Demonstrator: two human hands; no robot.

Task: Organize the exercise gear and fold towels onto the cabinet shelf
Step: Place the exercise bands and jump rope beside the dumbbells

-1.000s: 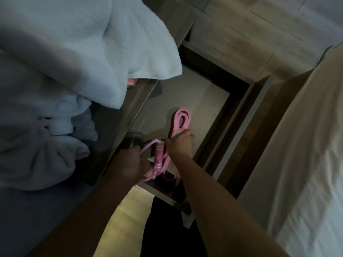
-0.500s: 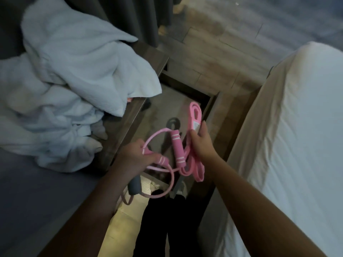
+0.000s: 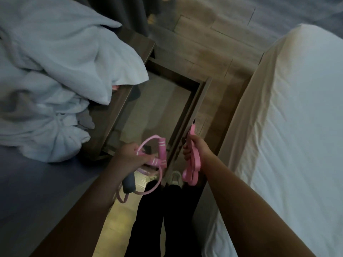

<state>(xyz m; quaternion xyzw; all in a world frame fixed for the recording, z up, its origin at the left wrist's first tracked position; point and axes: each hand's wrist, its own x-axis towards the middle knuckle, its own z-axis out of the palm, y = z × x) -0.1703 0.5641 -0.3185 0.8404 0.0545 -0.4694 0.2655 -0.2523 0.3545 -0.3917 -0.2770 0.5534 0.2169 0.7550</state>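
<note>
Pink flat band (image 3: 193, 161), lower centre, is gripped in R hand's (image 3: 194, 145) curled fingers, loops hanging below the fist; any print too blurred to read. L hand (image 3: 130, 154) clenches pink tube (image 3: 162, 151) w/ foam handles plus grey grip (image 3: 129, 184), over open drawer (image 3: 185, 117), inside dim. Towels (image 3: 55, 71) heaped upper left; bed (image 3: 287, 127) right, cut off.

The white towels (image 3: 61, 58) are looking like thick, fluffy terry cloth. The open drawer (image 3: 188, 114) is showing matt, grained wood. The pink tube (image 3: 162, 150) is appearing smooth and rubbery, and the flat pink band (image 3: 194, 161) is looking like matt rubber. The bed sheet (image 3: 287, 127) is showing smooth, creased cloth.
</note>
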